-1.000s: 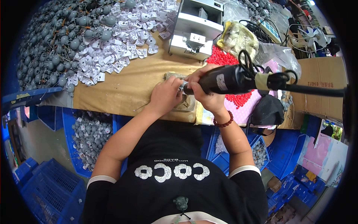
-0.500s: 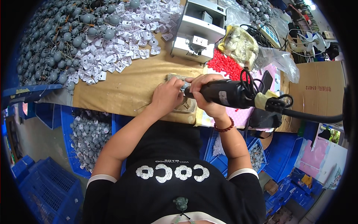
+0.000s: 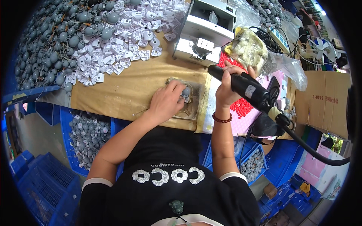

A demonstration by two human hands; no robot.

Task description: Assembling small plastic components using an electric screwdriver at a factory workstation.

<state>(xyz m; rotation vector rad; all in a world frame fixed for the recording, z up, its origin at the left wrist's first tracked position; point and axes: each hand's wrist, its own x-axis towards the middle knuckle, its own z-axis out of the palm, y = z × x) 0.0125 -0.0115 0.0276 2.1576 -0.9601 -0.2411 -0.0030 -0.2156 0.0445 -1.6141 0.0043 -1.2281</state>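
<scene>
My right hand (image 3: 225,90) is wrapped round a black electric screwdriver (image 3: 250,90), whose thick cable runs off to the right. The tool's tip points up and left, toward a white and grey machine, apart from the work. My left hand (image 3: 165,101) has its fingers closed on a small part with a grey ball (image 3: 186,91) and a pale base. This part sits on a flat fixture block (image 3: 193,110) at the front of the brown-covered table (image 3: 124,96). The left fingertips partly hide it.
Many white plastic pieces (image 3: 124,49) and grey ball parts (image 3: 45,45) are heaped at the back left. The white and grey machine (image 3: 198,45) stands behind the fixture. Red pieces (image 3: 241,109) lie right, beside a plastic bag (image 3: 247,49). Blue crates (image 3: 51,184) stand below.
My right hand has lifted the screwdriver off the part and swung it up and to the right. The left hand stays at the fixture, and the grey ball is now more visible.
</scene>
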